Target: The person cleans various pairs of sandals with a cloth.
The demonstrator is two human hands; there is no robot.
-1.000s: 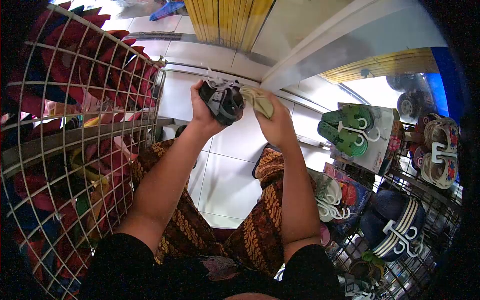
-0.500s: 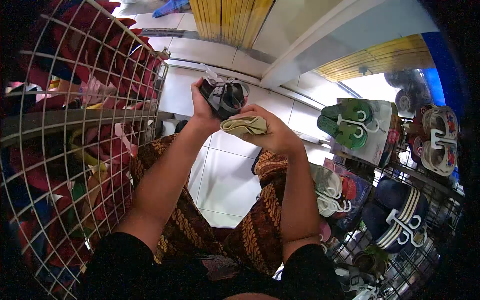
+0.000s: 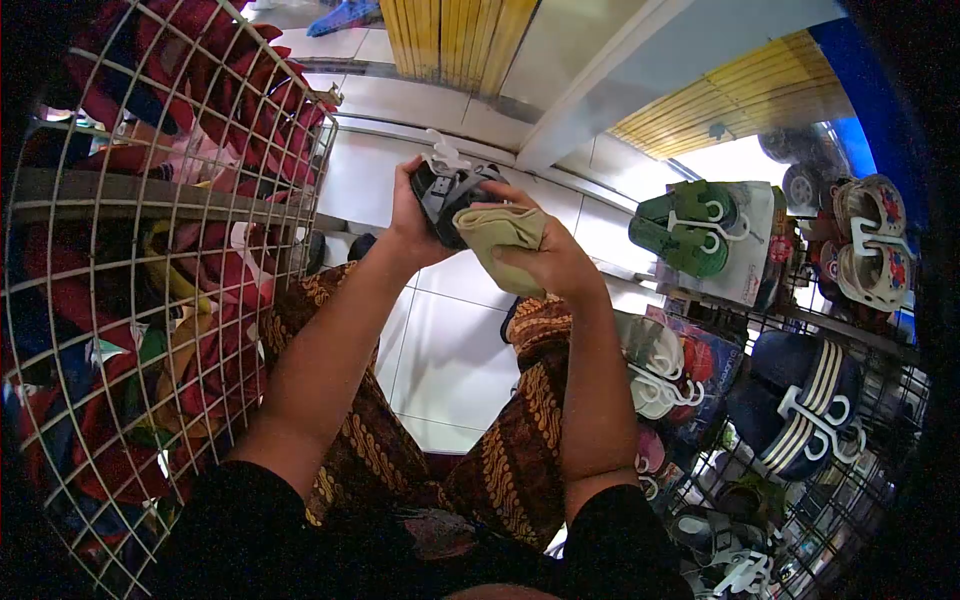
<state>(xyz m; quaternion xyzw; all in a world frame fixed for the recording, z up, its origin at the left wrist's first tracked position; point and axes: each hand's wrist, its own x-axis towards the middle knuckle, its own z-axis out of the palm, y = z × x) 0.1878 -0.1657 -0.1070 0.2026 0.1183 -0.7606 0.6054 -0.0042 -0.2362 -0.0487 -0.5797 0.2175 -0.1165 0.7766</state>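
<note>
A pair of black sandals [image 3: 432,196] with grey straps is wrapped by my left hand [image 3: 407,215], held up in front of me over the floor. A whitish plastic hanger [image 3: 446,152] sticks up from their far end. My right hand [image 3: 560,262] grips a folded olive-green cloth [image 3: 500,232], thumb on its near side. The cloth covers the right, near part of the sandals. Whether it presses on them is hard to tell. Some of my right fingers reach over behind the cloth, close to the straps.
On my left stands a wire-mesh cage [image 3: 190,210] filled with red and mixed-coloured items. To the right, a dark rack holds green sandals [image 3: 690,230], navy striped slippers [image 3: 795,405] and other footwear on white hangers. A glass panel with a white frame [image 3: 600,85] lies ahead, beyond the white tiles [image 3: 450,340].
My right hand has moved up slightly, and the cloth now hangs more upright over the near side of the sandals. My left hand keeps its hold, the sandals a little turned.
</note>
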